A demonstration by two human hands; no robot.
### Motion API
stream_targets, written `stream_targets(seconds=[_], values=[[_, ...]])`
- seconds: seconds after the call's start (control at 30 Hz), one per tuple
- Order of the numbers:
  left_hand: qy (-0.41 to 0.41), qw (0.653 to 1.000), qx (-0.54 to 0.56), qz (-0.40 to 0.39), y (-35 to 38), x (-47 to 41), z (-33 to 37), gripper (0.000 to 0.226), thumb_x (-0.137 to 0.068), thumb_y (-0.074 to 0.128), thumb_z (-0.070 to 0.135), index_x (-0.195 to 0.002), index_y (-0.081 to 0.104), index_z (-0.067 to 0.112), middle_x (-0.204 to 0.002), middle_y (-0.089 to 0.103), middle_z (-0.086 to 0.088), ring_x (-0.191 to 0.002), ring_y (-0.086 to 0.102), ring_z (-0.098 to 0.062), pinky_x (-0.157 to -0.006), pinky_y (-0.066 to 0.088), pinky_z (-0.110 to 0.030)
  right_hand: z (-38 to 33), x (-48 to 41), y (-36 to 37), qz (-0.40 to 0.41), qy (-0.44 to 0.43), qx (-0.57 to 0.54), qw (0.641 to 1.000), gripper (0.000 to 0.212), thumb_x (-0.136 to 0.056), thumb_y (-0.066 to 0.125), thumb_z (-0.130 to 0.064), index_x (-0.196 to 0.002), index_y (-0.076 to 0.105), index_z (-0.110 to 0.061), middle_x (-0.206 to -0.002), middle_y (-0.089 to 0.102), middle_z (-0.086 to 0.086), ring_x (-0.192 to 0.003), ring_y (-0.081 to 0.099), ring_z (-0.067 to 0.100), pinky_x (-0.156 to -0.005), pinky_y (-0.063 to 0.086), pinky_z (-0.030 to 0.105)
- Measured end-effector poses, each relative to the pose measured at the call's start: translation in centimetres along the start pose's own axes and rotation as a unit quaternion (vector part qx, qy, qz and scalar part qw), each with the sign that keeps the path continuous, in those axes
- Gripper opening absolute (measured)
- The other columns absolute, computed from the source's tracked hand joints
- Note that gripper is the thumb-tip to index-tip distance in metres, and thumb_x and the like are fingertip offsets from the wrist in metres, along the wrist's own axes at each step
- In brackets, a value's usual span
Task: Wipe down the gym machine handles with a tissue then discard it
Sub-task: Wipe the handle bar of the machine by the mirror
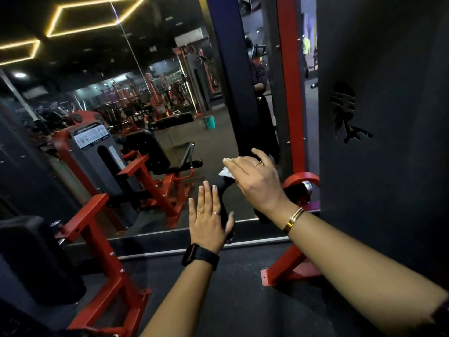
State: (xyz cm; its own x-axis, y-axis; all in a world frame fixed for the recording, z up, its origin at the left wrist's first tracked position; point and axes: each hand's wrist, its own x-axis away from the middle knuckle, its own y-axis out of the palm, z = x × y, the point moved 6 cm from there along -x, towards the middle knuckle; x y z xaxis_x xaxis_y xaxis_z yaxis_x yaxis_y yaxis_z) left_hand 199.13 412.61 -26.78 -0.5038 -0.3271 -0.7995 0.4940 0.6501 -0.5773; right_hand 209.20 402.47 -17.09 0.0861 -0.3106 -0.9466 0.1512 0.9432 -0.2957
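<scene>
1. Your left hand [209, 220] is flat and wide open. Its fingers are straight, and it rests against the lower part of the black handle [222, 190]. It holds nothing.
2. The white tissue [225, 172] sits on the top part of that handle, just under your right hand's fingers.
3. Your right hand [257, 181] presses the tissue down with almost straight fingers. Your thumb is hidden, so I cannot tell if it pinches.
4. I think you are in the middle of wiping. Any other handles are left to do, and you have not thrown the tissue away yet.
</scene>
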Motion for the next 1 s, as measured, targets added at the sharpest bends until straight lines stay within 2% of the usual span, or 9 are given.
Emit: stream_targets(seconds=[0.13,0.23,0.3,0.4,0.53,0.63,0.73,0.9,1.0], values=[[0.014,0.999,0.037,0.014,0.3,-0.1,-0.2,0.102,-0.081,0.051,0.046,-0.154,-0.01,0.008,-0.161,-0.016,-0.01,-0.149,-0.009,-0.021,-0.12,0.002,-0.039,-1.1,0.7,2.5,-0.054,0.019,0.085,0.995,0.035,-0.091,0.042,-0.007,-0.115,0.068,-0.009,-0.115,0.068,0.004,-0.113,0.062,0.022,-0.108,0.029,0.049],[0.011,0.997,0.072,0.016,0.6,0.0,-0.3,0.124,-0.069,0.075,0.035,-0.153,-0.012,0.007,-0.16,-0.018,-0.01,-0.149,-0.01,-0.02,-0.119,0.003,-0.039,-2.6,3.0,3.6,-0.115,0.019,0.094,0.989,0.05,-0.089,0.034,-0.004,-0.136,0.052,-0.006,-0.143,0.049,0.01,-0.135,0.042,0.023,-0.112,0.022,0.05],[0.008,0.995,0.093,0.023,0.7,0.0,-0.2,0.131,-0.062,0.081,0.031,-0.152,-0.011,0.005,-0.16,-0.018,-0.011,-0.149,-0.01,-0.02,-0.119,0.003,-0.039,-2.8,3.9,3.8,-0.14,-0.021,0.117,0.983,0.054,-0.09,0.035,-0.002,-0.144,0.04,-0.008,-0.151,0.037,0.008,-0.141,0.033,0.021,-0.112,0.022,0.049],[0.007,0.992,0.119,0.03,1.0,0.0,-0.1,0.135,-0.059,0.084,0.027,-0.152,-0.011,0.005,-0.16,-0.018,-0.01,-0.149,-0.01,-0.02,-0.119,0.004,-0.039,-1.2,3.4,3.6,-0.143,-0.009,0.176,0.974,0.053,-0.091,0.037,-0.002,-0.143,0.039,-0.009,-0.149,0.042,0.005,-0.139,0.036,0.019,-0.114,0.015,0.051],[0.012,0.99,0.141,0.027,1.8,0.1,-0.3,0.135,-0.059,0.085,0.023,-0.152,-0.011,0.006,-0.16,-0.018,-0.01,-0.149,-0.011,-0.02,-0.119,0.002,-0.039,-2.1,2.1,3.6,-0.114,0.129,0.148,0.974,0.051,-0.084,0.036,-0.006,-0.132,0.055,-0.007,-0.14,0.053,0.007,-0.132,0.045,0.021,-0.109,0.014,0.055],[0.025,0.988,0.151,0.019,2.3,0.3,-0.4,0.136,-0.06,0.086,0.025,-0.152,-0.012,0.004,-0.16,-0.018,-0.011,-0.149,-0.01,-0.02,-0.12,0.0,-0.04,-5.3,3.2,4.4,-0.14,0.072,0.11,0.981,0.049,-0.09,0.036,-0.013,-0.136,0.052,-0.007,-0.146,0.044,0.008,-0.136,0.04,0.02,-0.108,0.02,0.054],[0.027,0.986,0.161,0.029,2.3,0.3,-0.5,0.129,-0.066,0.082,0.023,-0.152,-0.012,0.004,-0.16,-0.018,-0.011,-0.149,-0.01,-0.019,-0.12,0.0,-0.038,-5.1,4.8,3.7,-0.164,-0.002,0.146,0.976,0.051,-0.091,0.039,-0.013,-0.141,0.046,-0.01,-0.152,0.036,0.004,-0.14,0.033,0.017,-0.11,0.02,0.052],[0.027,0.98,0.194,0.044,2.3,0.3,-0.4,0.127,-0.068,0.081,0.02,-0.152,-0.012,0.005,-0.16,-0.018,-0.011,-0.149,-0.01,-0.018,-0.12,0.001,-0.037,-1.7,3.2,3.1,-0.129,0.12,0.203,0.963,0.059,-0.081,0.036,0.0,-0.139,0.049,-0.008,-0.146,0.046,0.007,-0.136,0.041,0.019,-0.112,0.006,0.055],[0.041,0.981,0.183,0.048,2.5,0.4,-0.5,0.12,-0.071,0.077,0.02,-0.151,-0.01,0.001,-0.16,-0.018,-0.012,-0.149,-0.01,-0.019,-0.121,-0.001,-0.038,-4.3,2.0,4.3,-0.129,0.087,0.159,0.975,0.051,-0.086,0.038,-0.005,-0.135,0.053,-0.006,-0.143,0.049,0.008,-0.133,0.045,0.022,-0.112,0.016,0.053]])
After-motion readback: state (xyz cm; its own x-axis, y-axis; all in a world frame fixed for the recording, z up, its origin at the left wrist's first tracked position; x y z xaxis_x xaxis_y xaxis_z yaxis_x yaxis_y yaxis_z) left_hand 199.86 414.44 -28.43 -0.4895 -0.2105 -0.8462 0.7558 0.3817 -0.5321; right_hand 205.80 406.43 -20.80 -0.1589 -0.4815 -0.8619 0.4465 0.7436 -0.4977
